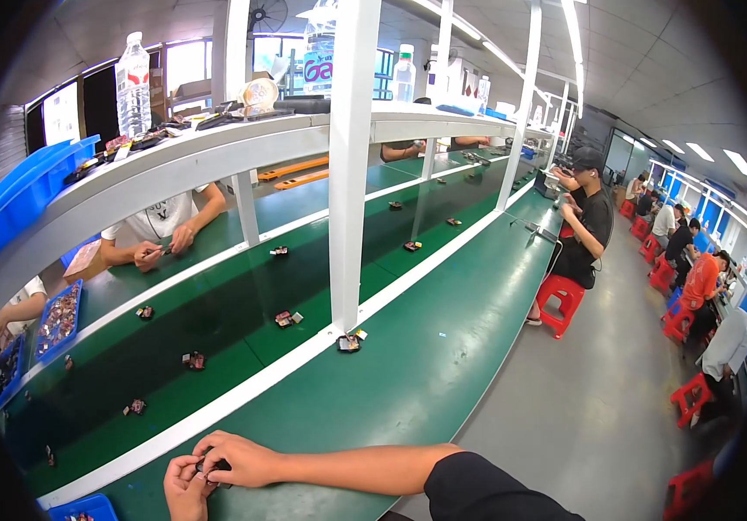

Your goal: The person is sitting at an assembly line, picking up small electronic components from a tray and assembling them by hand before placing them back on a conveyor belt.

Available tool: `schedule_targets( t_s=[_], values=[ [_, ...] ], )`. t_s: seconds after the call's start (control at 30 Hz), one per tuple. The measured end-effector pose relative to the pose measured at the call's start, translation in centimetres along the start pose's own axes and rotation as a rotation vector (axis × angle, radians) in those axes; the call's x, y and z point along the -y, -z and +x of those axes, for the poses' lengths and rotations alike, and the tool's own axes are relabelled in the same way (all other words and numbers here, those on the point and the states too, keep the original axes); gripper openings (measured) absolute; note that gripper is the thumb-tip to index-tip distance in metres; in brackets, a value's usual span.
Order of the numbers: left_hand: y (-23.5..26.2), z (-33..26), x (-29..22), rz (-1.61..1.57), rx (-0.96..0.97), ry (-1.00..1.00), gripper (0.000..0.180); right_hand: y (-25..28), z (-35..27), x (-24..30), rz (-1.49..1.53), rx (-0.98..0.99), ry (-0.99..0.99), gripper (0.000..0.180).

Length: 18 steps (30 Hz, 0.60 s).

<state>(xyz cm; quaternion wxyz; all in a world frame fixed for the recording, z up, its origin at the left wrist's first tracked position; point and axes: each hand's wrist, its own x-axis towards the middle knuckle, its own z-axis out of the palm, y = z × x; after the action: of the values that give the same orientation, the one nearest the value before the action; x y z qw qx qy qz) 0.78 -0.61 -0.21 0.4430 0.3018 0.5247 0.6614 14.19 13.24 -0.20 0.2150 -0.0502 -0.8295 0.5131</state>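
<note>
Near the bottom of the head view, my left hand [184, 491] and my right hand [241, 458] meet over the green bench. Between their closed fingers is a small dark part [214, 467], mostly covered, so its exact kind cannot be made out. The fingers of my right hand press on it from above while my left hand grips it from the side. Further along the bench, against the white rail, lies a small black assembly [348, 344] with a pale piece attached.
Beyond the white rail [217, 401], a green conveyor belt [243, 356] carries several small assemblies. A white post [349, 174] rises from the rail to a shelf with bottles. A blue tray [85, 509] sits at lower left. Co-workers sit across the belt and further along.
</note>
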Motion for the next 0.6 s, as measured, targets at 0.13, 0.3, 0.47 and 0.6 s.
schedule_targets(
  t_s=[0.13,0.3,0.47,0.6],
  values=[
    [0.1,0.2,0.2,0.055,0.041,-0.021,0.026,-0.2,-0.3,-0.8,0.032,-0.052,0.032,0.007],
    [0.7,-0.7,-0.5,0.299,0.091,-0.043,0.027,-0.5,-0.8,-1.4,0.065,-0.085,0.12,0.007],
    [-2.0,-1.1,-0.9,0.394,0.112,-0.033,0.028,1.2,-2.3,-2.3,0.054,-0.096,0.169,0.006],
    [-5.2,1.0,-0.5,0.396,0.172,0.009,0.027,3.9,-3.8,-3.4,-0.02,-0.173,0.268,0.006]
  ],
)
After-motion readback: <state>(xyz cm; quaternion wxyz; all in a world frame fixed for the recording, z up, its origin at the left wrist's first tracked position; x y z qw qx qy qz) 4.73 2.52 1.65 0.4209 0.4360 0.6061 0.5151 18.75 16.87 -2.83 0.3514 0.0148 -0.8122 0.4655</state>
